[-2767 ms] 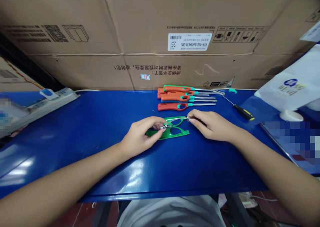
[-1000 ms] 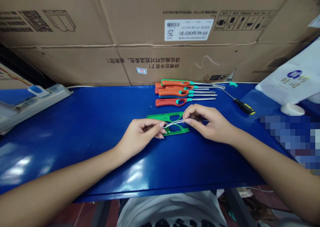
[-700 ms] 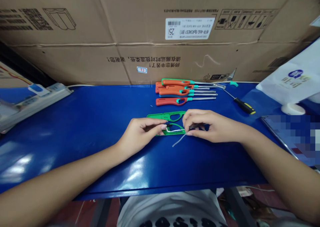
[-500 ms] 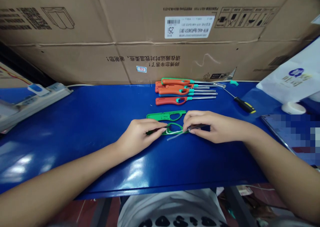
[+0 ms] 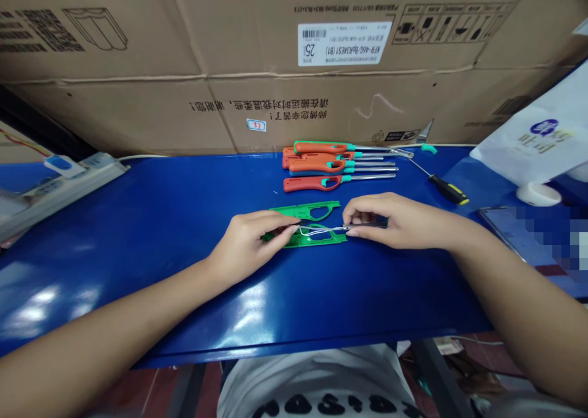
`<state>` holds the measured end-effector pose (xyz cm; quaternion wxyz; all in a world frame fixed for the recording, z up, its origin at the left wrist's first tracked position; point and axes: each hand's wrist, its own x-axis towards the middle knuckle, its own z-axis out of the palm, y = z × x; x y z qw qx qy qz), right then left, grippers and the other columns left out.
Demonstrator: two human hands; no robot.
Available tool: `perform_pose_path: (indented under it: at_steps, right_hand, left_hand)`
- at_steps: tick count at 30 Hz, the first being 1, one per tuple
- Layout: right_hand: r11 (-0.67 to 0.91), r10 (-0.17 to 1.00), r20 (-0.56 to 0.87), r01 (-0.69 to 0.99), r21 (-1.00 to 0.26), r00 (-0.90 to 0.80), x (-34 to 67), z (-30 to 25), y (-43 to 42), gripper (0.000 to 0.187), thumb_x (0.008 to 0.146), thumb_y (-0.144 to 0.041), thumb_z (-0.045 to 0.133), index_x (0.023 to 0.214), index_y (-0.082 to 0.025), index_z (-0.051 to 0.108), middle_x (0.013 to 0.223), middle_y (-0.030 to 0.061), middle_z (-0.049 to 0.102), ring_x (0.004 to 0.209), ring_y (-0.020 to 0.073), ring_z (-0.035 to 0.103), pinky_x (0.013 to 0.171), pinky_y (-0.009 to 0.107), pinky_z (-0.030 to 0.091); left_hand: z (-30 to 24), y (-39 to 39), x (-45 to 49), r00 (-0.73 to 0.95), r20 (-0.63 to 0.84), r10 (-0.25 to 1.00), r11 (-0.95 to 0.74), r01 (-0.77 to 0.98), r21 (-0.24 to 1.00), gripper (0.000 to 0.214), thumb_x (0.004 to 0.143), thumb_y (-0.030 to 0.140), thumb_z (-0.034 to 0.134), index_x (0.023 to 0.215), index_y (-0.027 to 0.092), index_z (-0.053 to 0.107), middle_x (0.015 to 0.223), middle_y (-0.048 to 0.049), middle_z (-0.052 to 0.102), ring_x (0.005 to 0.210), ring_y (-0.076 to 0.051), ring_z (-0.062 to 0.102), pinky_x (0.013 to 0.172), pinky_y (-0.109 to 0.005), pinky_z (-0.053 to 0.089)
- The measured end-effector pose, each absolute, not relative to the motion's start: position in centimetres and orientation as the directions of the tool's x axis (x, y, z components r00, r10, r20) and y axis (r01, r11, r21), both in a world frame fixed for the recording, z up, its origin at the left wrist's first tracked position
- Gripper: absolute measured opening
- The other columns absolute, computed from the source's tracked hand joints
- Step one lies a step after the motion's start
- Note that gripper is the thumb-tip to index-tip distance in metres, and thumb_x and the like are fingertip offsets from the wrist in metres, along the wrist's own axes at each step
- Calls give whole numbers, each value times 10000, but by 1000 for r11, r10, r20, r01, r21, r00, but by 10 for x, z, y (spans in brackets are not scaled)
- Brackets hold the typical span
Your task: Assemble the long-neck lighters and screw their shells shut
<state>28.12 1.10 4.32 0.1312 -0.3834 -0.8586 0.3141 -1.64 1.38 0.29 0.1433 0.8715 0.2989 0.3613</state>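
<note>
My left hand (image 5: 250,240) is closed in a pinch on a small dark part, mostly hidden by the fingers, above a green lighter half-shell (image 5: 328,241). Thin pale wires (image 5: 316,229) stretch from that part to a slim metal lighter tube (image 5: 374,225). Thumb and fingers of my right hand (image 5: 397,219) grip this tube, held roughly level just right of the shell. A second green half-shell (image 5: 298,211) lies behind the first, its hollow side up. Both shells rest on the blue table (image 5: 239,332).
Several red and orange lighters (image 5: 312,184) with metal tubes lie stacked toward the back. To their right are a black-and-yellow screwdriver (image 5: 448,189) and a small teal piece (image 5: 429,149). A cardboard box (image 5: 160,111) stands behind; a power strip (image 5: 82,176) is at left.
The left hand has shifted slightly left and the right hand slightly right and away from me. The wires between them are now straighter, and more of the lower green shell shows.
</note>
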Motion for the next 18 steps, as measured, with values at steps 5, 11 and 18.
perform_pose_path:
  at_steps: [5, 11, 18]
  right_hand:
    - [555, 696, -5, 543, -629, -718, 284, 43, 12, 204, 980, -346, 553, 1020, -190, 679, 985, 53, 682, 856, 165, 604, 774, 292, 466]
    - [578, 663, -42, 546, -606, -748, 283, 41, 14, 225, 976, -290, 558, 1037, -188, 749, 1002, 63, 713, 917, 171, 654, 829, 289, 483]
    - [641, 688, 49, 576, -507, -724, 280, 38, 15, 223, 966, -272, 580, 1022, -174, 772, 967, 63, 747, 869, 173, 677, 805, 290, 493]
  left_hand:
    - [1, 15, -15, 606, 520, 602, -795, 395, 460, 148, 952, 199, 658, 1038, 140, 762, 954, -67, 777, 819, -146, 732, 764, -236, 578]
    - [1, 15, -15, 669, 470, 577, -810, 393, 435, 157, 952, 171, 650, 1070, 144, 751, 963, -66, 732, 854, -150, 708, 786, -253, 577]
    - [0, 16, -16, 687, 463, 561, -822, 395, 410, 160, 953, 158, 643, 1070, 123, 746, 993, -81, 720, 884, -157, 708, 815, -260, 582]
